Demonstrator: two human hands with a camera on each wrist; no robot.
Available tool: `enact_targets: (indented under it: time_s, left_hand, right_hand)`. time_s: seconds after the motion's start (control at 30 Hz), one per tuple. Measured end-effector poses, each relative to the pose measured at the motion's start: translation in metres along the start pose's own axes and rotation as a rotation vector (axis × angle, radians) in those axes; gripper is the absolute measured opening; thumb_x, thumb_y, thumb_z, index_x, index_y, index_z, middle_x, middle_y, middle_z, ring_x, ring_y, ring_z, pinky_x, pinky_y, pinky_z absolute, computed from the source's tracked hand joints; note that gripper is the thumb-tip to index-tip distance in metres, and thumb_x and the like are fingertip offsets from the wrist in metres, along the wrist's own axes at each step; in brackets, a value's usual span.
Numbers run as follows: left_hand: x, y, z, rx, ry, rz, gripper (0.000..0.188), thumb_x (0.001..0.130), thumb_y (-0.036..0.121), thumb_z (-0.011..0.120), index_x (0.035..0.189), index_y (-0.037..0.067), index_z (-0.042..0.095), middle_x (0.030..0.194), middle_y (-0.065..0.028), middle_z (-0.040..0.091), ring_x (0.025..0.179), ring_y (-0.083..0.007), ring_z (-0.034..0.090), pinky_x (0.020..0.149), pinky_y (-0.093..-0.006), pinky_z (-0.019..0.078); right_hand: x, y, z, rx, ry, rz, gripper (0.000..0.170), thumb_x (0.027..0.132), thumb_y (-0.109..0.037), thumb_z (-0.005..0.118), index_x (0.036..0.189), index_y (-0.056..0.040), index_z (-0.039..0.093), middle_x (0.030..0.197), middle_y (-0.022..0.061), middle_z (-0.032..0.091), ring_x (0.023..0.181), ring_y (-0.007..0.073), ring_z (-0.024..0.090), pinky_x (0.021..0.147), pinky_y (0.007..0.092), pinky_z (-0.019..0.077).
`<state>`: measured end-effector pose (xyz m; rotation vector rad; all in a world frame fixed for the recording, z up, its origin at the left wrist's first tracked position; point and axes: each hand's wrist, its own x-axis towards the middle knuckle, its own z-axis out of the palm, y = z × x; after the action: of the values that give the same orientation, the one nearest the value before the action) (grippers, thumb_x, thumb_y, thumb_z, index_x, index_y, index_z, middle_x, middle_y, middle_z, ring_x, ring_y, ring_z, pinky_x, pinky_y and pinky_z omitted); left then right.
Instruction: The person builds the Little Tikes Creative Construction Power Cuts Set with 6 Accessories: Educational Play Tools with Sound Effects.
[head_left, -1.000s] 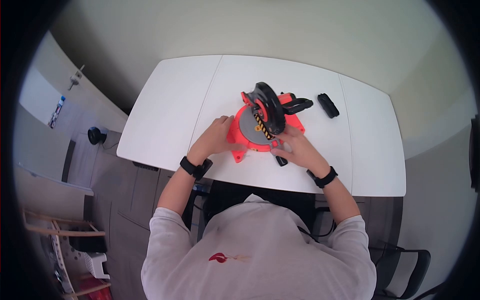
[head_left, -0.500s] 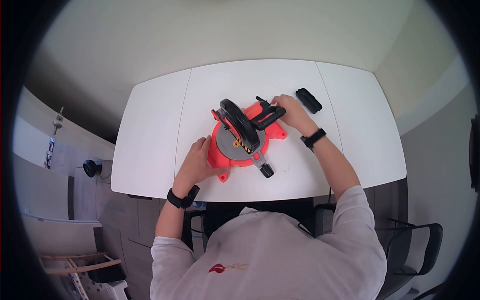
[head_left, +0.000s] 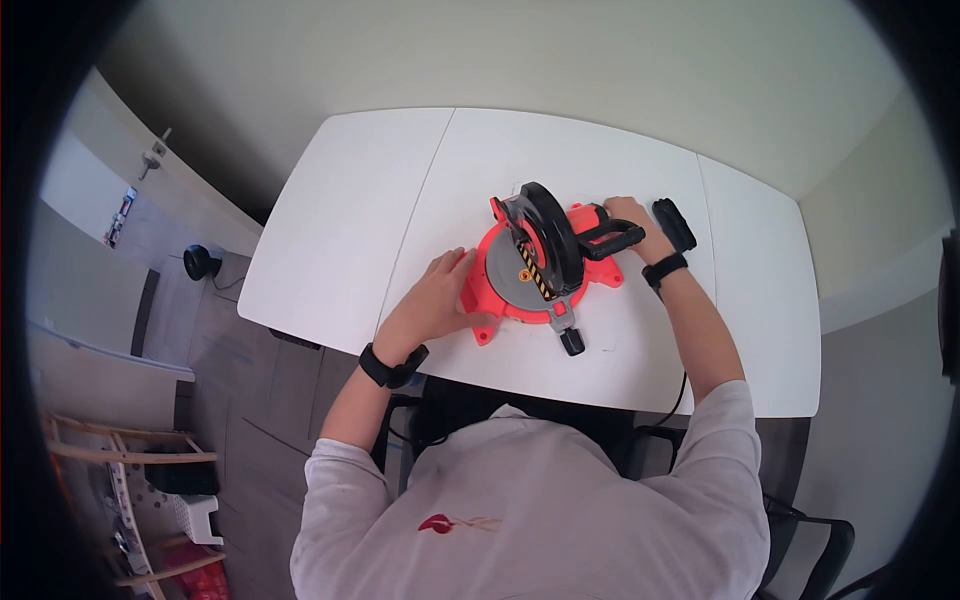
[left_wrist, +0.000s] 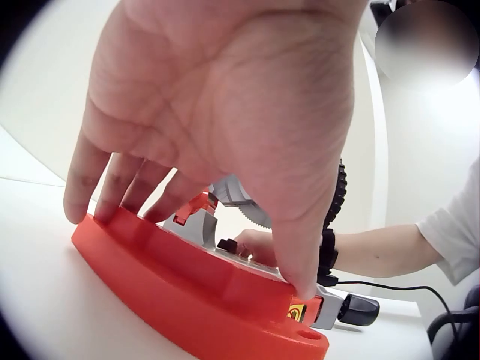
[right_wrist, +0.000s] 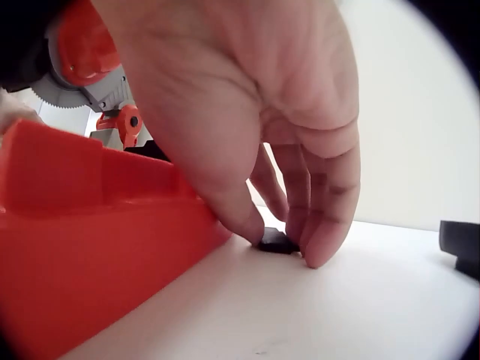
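A toy miter saw [head_left: 520, 270] stands on the white table [head_left: 410, 150], with an orange-red base, a grey round plate and a black blade guard. Along the left part of the base lies my left hand [head_left: 430, 300], fingers spread. In the left wrist view, its fingertips and thumb [left_wrist: 300, 262] touch the red base [left_wrist: 187, 277]. Behind the saw's black handle [head_left: 612, 238], my right hand [head_left: 640, 225] reaches down to the tabletop. There its thumb and fingers pinch a small black piece [right_wrist: 276, 241] close beside the base; most of that piece is hidden.
A black oblong object [head_left: 674, 224] lies just right of my right hand. The saw's black front knob [head_left: 572, 342] points toward the table's near edge. A black cable [head_left: 678, 395] hangs near that edge, and a chair [head_left: 815, 550] stands at the lower right.
My right hand has moved from the saw's front, past the handle, to the back right, and its fingers now close on the small black piece. My left hand stays on the base.
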<state>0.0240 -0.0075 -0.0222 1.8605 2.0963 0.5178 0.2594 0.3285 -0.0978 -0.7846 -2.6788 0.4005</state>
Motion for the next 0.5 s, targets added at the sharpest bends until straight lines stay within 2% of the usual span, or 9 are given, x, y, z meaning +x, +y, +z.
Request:
enact_targets:
  time_s: [0.03, 0.13, 0.17, 0.23, 0.27, 0.33, 0.4, 0.5]
  left_hand:
    - [-0.003, 0.001, -0.001, -0.018, 0.017, 0.010, 0.106, 0.074, 0.046, 0.092, 0.152, -0.008, 0.045, 0.155, -0.0311, 0.045, 0.145, -0.0436, 0.045, 0.119, -0.0465, 0.0416]
    - [-0.010, 0.008, -0.006, -0.065, 0.086, 0.074, 0.088, 0.081, 0.036, 0.088, 0.149, -0.005, 0.050, 0.153, -0.0278, 0.048, 0.143, -0.0424, 0.047, 0.117, -0.0456, 0.0442]
    - [-0.014, 0.013, -0.008, -0.102, 0.090, 0.119, 0.081, 0.083, 0.033, 0.087, 0.146, -0.004, 0.053, 0.149, -0.0264, 0.052, 0.140, -0.0417, 0.050, 0.115, -0.0453, 0.0453]
    - [-0.018, 0.025, -0.014, -0.172, 0.108, 0.207, 0.067, 0.086, 0.026, 0.085, 0.141, -0.003, 0.059, 0.142, -0.0236, 0.058, 0.134, -0.0403, 0.055, 0.112, -0.0447, 0.0476]
    - [-0.021, 0.031, -0.015, -0.211, 0.089, 0.252, 0.059, 0.089, 0.024, 0.082, 0.137, -0.003, 0.060, 0.137, -0.0227, 0.061, 0.128, -0.0398, 0.058, 0.107, -0.0443, 0.0496]
    - [-0.025, 0.044, -0.018, -0.287, 0.053, 0.344, 0.044, 0.093, 0.019, 0.077, 0.128, -0.003, 0.064, 0.125, -0.0208, 0.065, 0.116, -0.0387, 0.063, 0.099, -0.0436, 0.0536]
    - [-0.029, 0.060, -0.017, -0.355, 0.029, 0.395, 0.038, 0.094, 0.018, 0.076, 0.126, -0.001, 0.066, 0.119, -0.0184, 0.068, 0.108, -0.0368, 0.066, 0.093, -0.0426, 0.0548]
    - [-0.032, 0.090, -0.012, -0.442, 0.044, 0.476, 0.034, 0.096, 0.017, 0.074, 0.124, 0.000, 0.067, 0.111, -0.0164, 0.070, 0.098, -0.0349, 0.069, 0.086, -0.0411, 0.0560]
  right_hand:
    - [-0.005, 0.007, -0.003, 0.089, 0.013, 0.010, 0.012, 0.084, -0.007, 0.073, 0.092, 0.0022, 0.070, 0.090, 0.0242, 0.072, 0.089, 0.0420, 0.072, 0.079, 0.0483, 0.0580]
    - [-0.024, 0.011, -0.018, -0.056, -0.054, 0.060, 0.014, 0.080, -0.003, 0.077, 0.090, 0.0028, 0.069, 0.085, 0.0213, 0.071, 0.082, 0.0372, 0.072, 0.074, 0.0450, 0.0568]
    - [-0.034, 0.006, -0.026, 0.008, -0.033, 0.093, 0.014, 0.081, -0.004, 0.078, 0.089, 0.0029, 0.069, 0.084, 0.0204, 0.071, 0.079, 0.0355, 0.072, 0.072, 0.0436, 0.0561]
    - [-0.058, -0.029, -0.061, 0.134, 0.010, 0.150, 0.016, 0.082, -0.006, 0.079, 0.088, 0.0031, 0.068, 0.081, 0.0186, 0.069, 0.074, 0.0320, 0.070, 0.069, 0.0408, 0.0548]
    - [-0.074, -0.048, -0.076, 0.204, 0.060, 0.161, 0.016, 0.083, -0.005, 0.080, 0.090, 0.0037, 0.067, 0.078, 0.0153, 0.067, 0.069, 0.0256, 0.067, 0.065, 0.0353, 0.0529]
    - [-0.109, -0.076, -0.094, 0.309, 0.112, 0.071, 0.014, 0.084, -0.001, 0.080, 0.093, 0.0026, 0.070, 0.080, 0.0133, 0.068, 0.070, 0.0217, 0.067, 0.063, 0.0334, 0.0525]
    - [-0.141, -0.111, -0.108, 0.456, 0.031, 0.098, 0.012, 0.086, -0.001, 0.080, 0.094, 0.0011, 0.072, 0.090, 0.0083, 0.072, 0.075, 0.0152, 0.068, 0.064, 0.0285, 0.0522]
    - [-0.167, -0.167, -0.112, 0.717, -0.048, 0.044, 0.006, 0.091, 0.001, 0.078, 0.095, 0.0021, 0.073, 0.098, 0.0079, 0.073, 0.081, 0.0111, 0.067, 0.070, 0.0251, 0.0542]
